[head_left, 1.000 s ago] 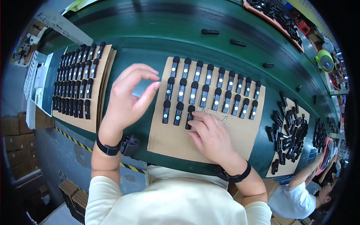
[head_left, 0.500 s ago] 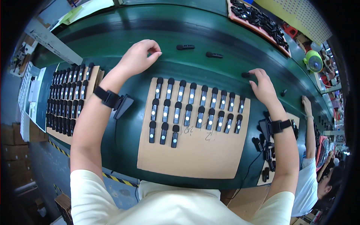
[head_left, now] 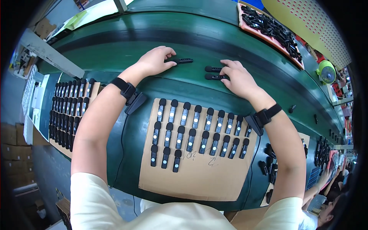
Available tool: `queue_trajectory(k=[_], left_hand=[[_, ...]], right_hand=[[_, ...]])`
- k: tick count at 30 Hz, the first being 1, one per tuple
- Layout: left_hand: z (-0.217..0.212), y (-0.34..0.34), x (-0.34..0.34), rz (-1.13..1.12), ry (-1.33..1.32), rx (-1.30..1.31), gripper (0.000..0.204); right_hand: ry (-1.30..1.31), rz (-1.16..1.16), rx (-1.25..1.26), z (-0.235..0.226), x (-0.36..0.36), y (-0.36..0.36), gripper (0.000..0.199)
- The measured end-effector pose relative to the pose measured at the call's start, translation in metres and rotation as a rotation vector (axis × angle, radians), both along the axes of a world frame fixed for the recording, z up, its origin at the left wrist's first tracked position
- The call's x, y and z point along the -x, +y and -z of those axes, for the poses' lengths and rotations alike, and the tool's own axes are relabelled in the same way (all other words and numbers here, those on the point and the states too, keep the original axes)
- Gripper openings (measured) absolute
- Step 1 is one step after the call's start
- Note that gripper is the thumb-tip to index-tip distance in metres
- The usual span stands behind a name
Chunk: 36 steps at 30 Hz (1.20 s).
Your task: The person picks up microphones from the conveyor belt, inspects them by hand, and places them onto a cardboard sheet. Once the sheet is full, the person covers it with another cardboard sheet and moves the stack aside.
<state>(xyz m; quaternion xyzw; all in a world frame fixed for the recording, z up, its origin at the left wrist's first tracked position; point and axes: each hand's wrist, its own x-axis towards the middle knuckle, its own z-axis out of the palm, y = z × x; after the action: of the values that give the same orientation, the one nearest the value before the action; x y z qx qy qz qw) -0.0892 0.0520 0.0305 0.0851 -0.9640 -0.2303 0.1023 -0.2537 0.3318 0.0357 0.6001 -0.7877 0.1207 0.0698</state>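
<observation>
On the green conveyor belt [head_left: 115, 50] lie small black clip microphones with round foam tips. My left hand [head_left: 155, 61] reaches to one microphone [head_left: 186, 60], thumb and fingers apart around its foam end, which is partly hidden. To the right, two microphones, an upper one [head_left: 213, 69] and a lower one [head_left: 212, 77], lie side by side. The fingers of my right hand [head_left: 239, 79] close on their right ends, thumb at the lower one. Nearer me, a cardboard sheet [head_left: 191, 186] bears rows of similar microphones [head_left: 180, 138], each with a pale round spot.
A second loaded cardboard sheet [head_left: 61, 145] is at the left. At the far right stand a pink tray [head_left: 245, 27] piled with black parts and a green fan [head_left: 326, 72]. More microphones lie beyond my right forearm, near another person's arm [head_left: 312, 193]. Dark bands with devices circle both my wrists.
My right hand has moved left, bringing a microphone beside another one. My left hand has come to the leftmost microphone. The whole view has shifted, so the cardboard sits lower.
</observation>
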Motion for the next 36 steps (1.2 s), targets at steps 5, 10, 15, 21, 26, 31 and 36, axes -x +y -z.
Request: queue_trajectory(k=[5, 10, 15, 21, 26, 31, 36], left_hand=[[0.005, -0.002, 0.006, 0.015, -0.014, 0.068, 0.026], [0.008, -0.006, 0.002, -0.02, 0.005, 0.092, 0.022], [-0.001, 0.004, -0.018, -0.066, 0.043, -0.109, 0.019], [-0.032, 0.055, -0.061, 0.004, 0.235, -0.167, 0.017], [-0.073, 0.119, -0.125, 0.1, 0.379, -0.129, 0.021], [-0.085, 0.167, -0.194, 0.123, 0.411, -0.23, 0.023], [-0.076, 0.207, -0.214, 0.159, 0.445, -0.471, 0.025]], right_hand=[[-0.146, -0.008, -0.124, -0.007, 0.007, -0.012, 0.021], [-0.156, 0.048, -0.147, -0.025, 0.005, 0.018, 0.021], [-0.11, 0.146, -0.044, -0.058, -0.012, 0.107, 0.021], [-0.082, 0.334, -0.001, -0.082, -0.091, 0.23, 0.024], [-0.12, 0.47, -0.029, -0.071, -0.182, 0.309, 0.024], [-0.241, 0.633, -0.075, -0.045, -0.241, 0.356, 0.023], [-0.131, 0.749, -0.084, -0.022, -0.252, 0.368, 0.024]])
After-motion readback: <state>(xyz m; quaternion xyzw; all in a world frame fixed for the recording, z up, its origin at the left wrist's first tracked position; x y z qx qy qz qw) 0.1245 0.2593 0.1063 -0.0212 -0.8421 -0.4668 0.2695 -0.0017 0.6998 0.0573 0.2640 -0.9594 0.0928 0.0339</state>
